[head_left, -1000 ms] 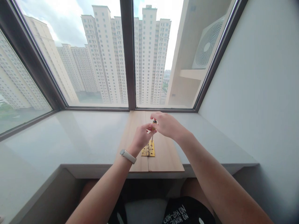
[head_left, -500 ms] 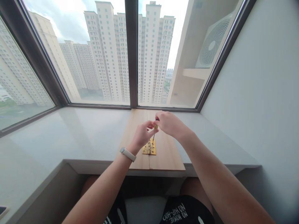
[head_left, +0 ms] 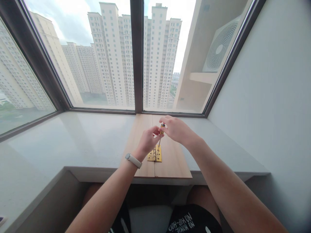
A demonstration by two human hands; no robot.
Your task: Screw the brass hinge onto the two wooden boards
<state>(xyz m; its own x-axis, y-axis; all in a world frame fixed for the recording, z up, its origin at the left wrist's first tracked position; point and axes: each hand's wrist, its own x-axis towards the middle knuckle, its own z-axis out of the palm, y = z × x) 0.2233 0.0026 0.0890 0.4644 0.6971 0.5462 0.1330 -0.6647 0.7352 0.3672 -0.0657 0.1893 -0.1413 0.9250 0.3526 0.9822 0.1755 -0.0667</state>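
A screwdriver [head_left: 162, 129] with a yellow and black handle stands slightly tilted, its thin shaft reaching down to the upper right part of a brass-coloured hinge [head_left: 154, 154]. The fingers of my left hand [head_left: 148, 139] pinch it low on the handle. Around the handle's top, my right hand [head_left: 175, 128] has thumb and fingers loosely curled, with the black end showing between them. The hinge lies flat across the seam of two light wooden boards [head_left: 170, 165], and several holes show in its leaves. The screwdriver's tip and any screw beneath it are too small to make out.
The boards rest on a white windowsill [head_left: 97, 139] and reach its front edge. Dark window frames [head_left: 138, 64] rise behind, and a white wall [head_left: 267, 81] stands at the right. My legs are under the sill.
My right hand's fingers have loosened and spread from around the screwdriver's handle, so its black top now shows. The left hand and the hinge have stayed nearly the same.
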